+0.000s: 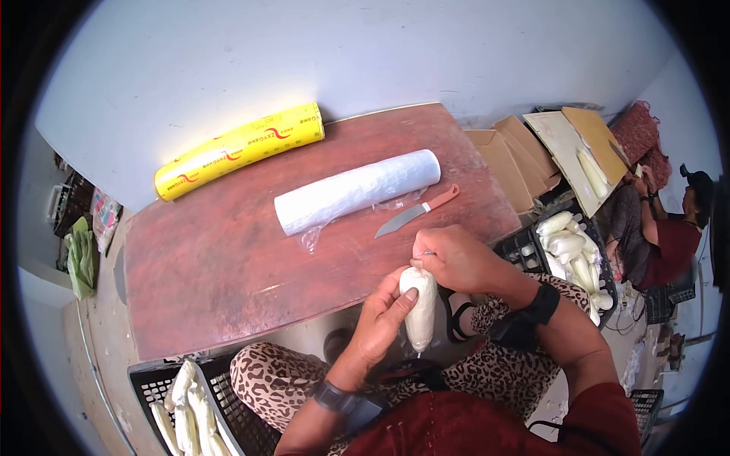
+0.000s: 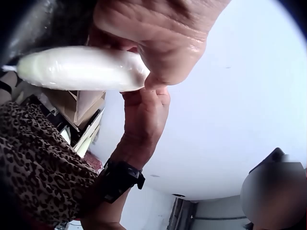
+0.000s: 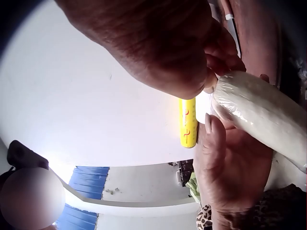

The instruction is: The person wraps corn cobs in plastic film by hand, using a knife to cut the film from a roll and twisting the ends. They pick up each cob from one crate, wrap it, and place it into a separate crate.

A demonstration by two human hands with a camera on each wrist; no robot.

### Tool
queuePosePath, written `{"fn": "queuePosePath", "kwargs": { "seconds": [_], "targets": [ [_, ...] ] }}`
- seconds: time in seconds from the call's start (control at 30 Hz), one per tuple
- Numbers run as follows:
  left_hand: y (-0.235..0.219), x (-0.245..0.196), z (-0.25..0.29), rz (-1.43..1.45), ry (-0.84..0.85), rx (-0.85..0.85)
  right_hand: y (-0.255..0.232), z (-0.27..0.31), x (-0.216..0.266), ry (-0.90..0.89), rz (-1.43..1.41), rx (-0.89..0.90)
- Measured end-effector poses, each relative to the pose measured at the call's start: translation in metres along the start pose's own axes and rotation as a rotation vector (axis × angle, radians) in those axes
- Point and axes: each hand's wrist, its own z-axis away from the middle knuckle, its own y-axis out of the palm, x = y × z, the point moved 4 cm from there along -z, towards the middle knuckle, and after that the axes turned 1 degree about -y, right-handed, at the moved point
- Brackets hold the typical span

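Below the table's front edge, a pale, elongated vegetable [image 1: 420,319] wrapped in clear film hangs upright. My left hand [image 1: 378,323] grips its upper part, thumb lying across the front. At the top end, my right hand [image 1: 464,262] has its fingertips bunched, pinching the gathered plastic film. Film creases shine around that end in the right wrist view, beside the right hand [image 3: 158,52] and above the left hand [image 3: 235,163]. A twisted film tail [image 2: 8,68] sticks out of the other end in the left wrist view.
On the reddish table [image 1: 205,281] lie a white film roll [image 1: 357,190], a knife [image 1: 418,211] and a yellow roll [image 1: 239,150]. Crates of pale vegetables stand at left [image 1: 137,380] and right [image 1: 525,251]. Cardboard boxes [image 1: 502,163] and another person [image 1: 669,235] are at right.
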Motion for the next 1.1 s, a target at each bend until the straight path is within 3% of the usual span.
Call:
{"fn": "queuePosePath", "kwargs": {
  "seconds": [0.13,0.27,0.5,0.8,0.9,1.03,1.1],
  "targets": [
    [0.0,0.004,-0.004,0.066,-0.055,-0.007,-0.007,0.005,0.004,0.065,-0.037,-0.019],
    [-0.005,0.015,-0.009,0.032,-0.14,-0.009,-0.001,0.01,-0.002,0.009,0.014,-0.029],
    [-0.014,0.022,-0.003,-0.246,-0.098,0.0,0.014,0.017,0.013,0.0,-0.036,0.034],
    [-0.033,0.012,0.01,-0.123,0.087,0.015,0.026,0.003,0.007,0.106,-0.07,0.096],
    [-0.042,0.031,0.005,-0.118,0.075,-0.077,0.035,-0.001,0.008,0.167,-0.118,0.11],
    [-0.042,0.007,0.011,-0.503,0.113,-0.217,0.039,-0.006,0.014,0.239,-0.129,0.185],
    [-0.043,0.014,0.006,-0.408,0.113,-0.2,0.039,-0.009,0.022,0.231,-0.144,0.2]
  ]
}}
